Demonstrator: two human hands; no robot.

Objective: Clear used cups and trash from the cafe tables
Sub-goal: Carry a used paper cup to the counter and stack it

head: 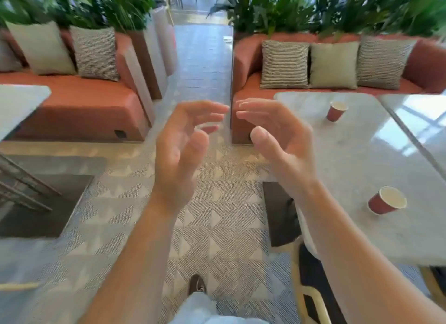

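Left of the table (350, 154), over open carpet (217, 215), left hand (178, 149) and right hand (277, 140) hover, fingers slack and empty; far cup (336, 111) and near cup (386, 200) stand inside its edges.

Cafe lounge: sofas (79, 99), marble table (357, 169), paper cups (386, 200).

Glossy marble-look table (350, 159), 2 matt paper cups (386, 200)

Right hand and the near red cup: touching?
Apart. The head view shows bare marble table between the right hand and the near red cup; the hand holds nothing.
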